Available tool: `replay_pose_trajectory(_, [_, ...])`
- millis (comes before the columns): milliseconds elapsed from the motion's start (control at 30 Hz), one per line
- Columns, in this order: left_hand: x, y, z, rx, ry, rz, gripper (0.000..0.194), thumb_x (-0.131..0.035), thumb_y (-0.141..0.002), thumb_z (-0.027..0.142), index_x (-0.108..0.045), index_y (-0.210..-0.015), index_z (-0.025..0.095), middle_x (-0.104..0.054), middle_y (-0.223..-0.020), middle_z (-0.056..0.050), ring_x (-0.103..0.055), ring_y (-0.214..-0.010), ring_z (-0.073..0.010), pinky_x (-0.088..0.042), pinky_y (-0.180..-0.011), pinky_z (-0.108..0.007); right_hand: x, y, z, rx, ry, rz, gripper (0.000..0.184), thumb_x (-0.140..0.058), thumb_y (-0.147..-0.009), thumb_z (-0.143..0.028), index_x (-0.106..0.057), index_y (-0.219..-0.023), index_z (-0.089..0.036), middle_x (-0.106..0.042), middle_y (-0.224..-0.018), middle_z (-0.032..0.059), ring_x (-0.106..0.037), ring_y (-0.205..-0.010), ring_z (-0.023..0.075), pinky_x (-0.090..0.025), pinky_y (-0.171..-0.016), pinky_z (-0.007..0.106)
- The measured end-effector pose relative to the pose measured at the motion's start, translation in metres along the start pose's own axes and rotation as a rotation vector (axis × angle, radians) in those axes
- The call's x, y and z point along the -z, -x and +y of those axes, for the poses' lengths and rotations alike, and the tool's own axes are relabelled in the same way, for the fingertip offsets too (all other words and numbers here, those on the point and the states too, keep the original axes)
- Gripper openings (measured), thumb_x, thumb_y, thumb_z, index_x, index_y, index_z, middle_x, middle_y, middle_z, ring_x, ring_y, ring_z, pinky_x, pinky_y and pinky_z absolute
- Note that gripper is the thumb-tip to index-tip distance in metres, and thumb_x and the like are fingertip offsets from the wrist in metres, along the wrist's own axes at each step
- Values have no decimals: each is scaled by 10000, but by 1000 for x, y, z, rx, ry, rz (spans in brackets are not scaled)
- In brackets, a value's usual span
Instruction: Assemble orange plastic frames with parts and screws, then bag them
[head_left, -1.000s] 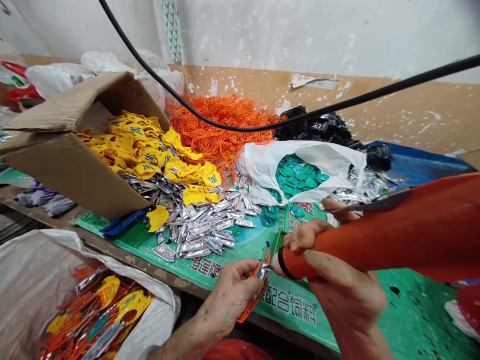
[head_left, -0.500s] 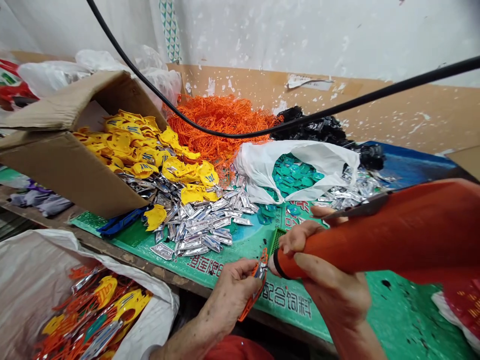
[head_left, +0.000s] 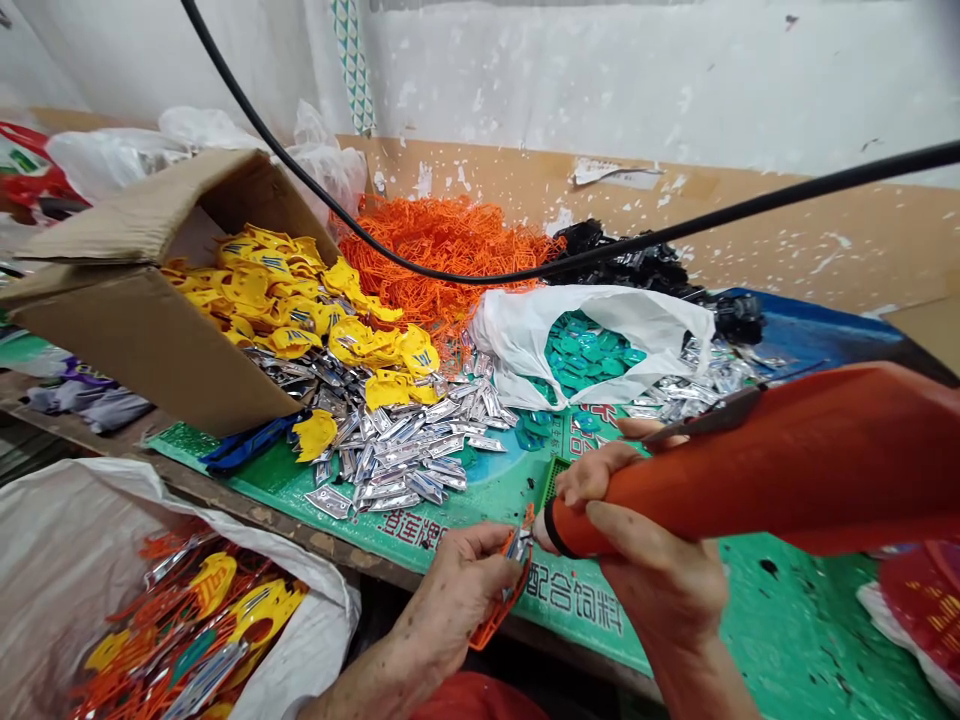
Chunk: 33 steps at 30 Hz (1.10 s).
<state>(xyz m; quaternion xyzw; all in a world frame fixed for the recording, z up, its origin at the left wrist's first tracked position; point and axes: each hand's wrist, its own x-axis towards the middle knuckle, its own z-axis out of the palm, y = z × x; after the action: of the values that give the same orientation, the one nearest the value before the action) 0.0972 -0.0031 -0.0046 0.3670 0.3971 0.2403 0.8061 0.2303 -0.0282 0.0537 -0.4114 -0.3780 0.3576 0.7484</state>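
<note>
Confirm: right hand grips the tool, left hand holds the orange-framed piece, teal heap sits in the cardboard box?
No: head view shows the teal heap in the central white bag, not the cardboard box. Right hand on tool, left hand on orange-framed piece: correct.

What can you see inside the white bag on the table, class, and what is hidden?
Through the opening of the white bag, heaped green pieces show. The bag's sides and the heap's top layer cover the rest, so whether anything else lies beneath cannot be seen.
</note>
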Motion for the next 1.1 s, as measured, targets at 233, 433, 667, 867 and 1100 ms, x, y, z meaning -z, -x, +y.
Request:
replay_pose_trajectory(233, [19,2,10,-35,-59,53,241,-670,-649,246,-711,-840,105,-517,-607,30,-252,-420,-21,-127,-400,-198,4,-36,7,145,-32,127,316,-674,-619,-103,-642,-910,-222,-601,-621,-41,-547,-569,136,-473,-610,327])
replay_pose_trajectory(433, [25,4,14,-59,-51,79,288,-707,-645,322,-684,-819,94,-510,-572,46,-269,-388,-4,-122,-391,-190,9,-58,50,90,135,209,107,-707,-560,-154,-610,-605,-158,-585,-594,-27,-527,-537,127,-434,-567,315])
replay_pose_trajectory(667, [24,1,13,-54,7,129,307,-724,-627,275,-651,-876,111,-533,-631,47,-279,-413,-8,-156,-366,-179,16,-55,67,49,209,194,110,-708,-561,-162,-632,-639,-146,-594,-596,-17,-507,-531,121,-411,-538,296])
replay_pose_trajectory(867, [23,-3,14,-94,67,189,634,-728,-609,218,-562,-1220,181,-480,-639,95,-250,-393,-11,-140,-349,-185,17,-55,66,38,220,182,94,-698,-565,-172,-624,-620,-149,-596,-592,-9,-516,-540,129,-421,-544,300])
replay_pose_trajectory(1100, [20,-6,13,-49,-49,136,364,-711,-631,309,-681,-928,100,-480,-483,83,-224,-325,-1,-100,-361,-199,8,-49,30,92,54,170,250,-702,-600,-151,-645,-841,-183,-594,-613,-34,-544,-550,137,-449,-575,313])
